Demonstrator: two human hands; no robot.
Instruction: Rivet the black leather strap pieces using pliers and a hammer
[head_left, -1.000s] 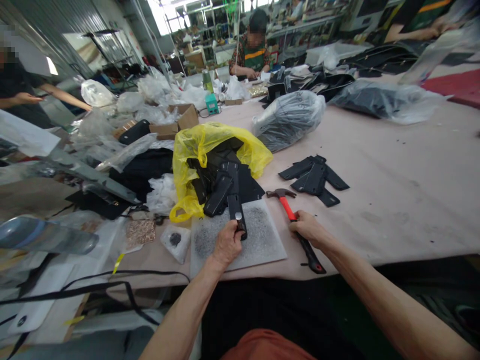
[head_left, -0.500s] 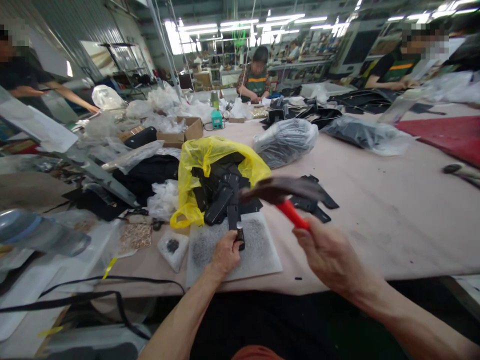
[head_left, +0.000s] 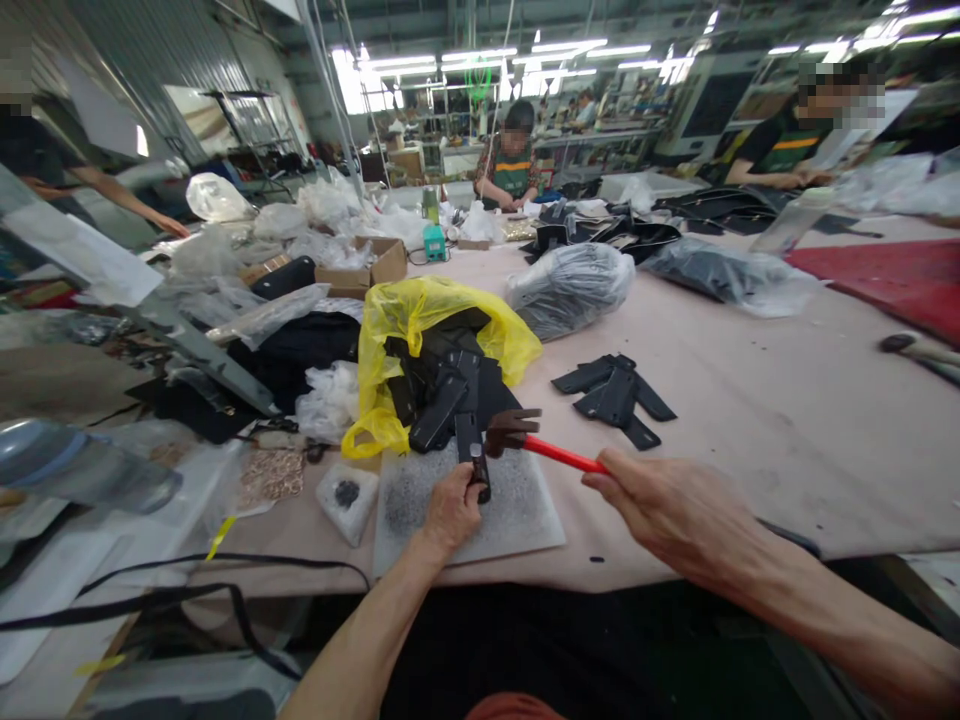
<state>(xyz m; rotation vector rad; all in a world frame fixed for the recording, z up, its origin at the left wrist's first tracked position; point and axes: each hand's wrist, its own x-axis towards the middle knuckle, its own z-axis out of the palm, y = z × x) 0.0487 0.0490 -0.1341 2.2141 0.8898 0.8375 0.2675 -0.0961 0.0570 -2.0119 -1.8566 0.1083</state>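
hammer (head_left: 551, 447) grip, mostly hidden

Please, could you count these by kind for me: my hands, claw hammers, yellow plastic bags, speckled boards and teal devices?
Left hand and right hand: 2
Claw hammer: 1
Yellow plastic bag: 1
Speckled board: 1
Teal device: 1
Total: 6

Both forearms reach in from the near edge, bare. Left hand (head_left: 453, 512) low near centre, fingers (head_left: 474, 492) curled in a pinch, wrist roughly in line with forearm. Right hand (head_left: 660, 500) to its right, closed in a grip, thumb toward the left, forearm slanting in from near right.
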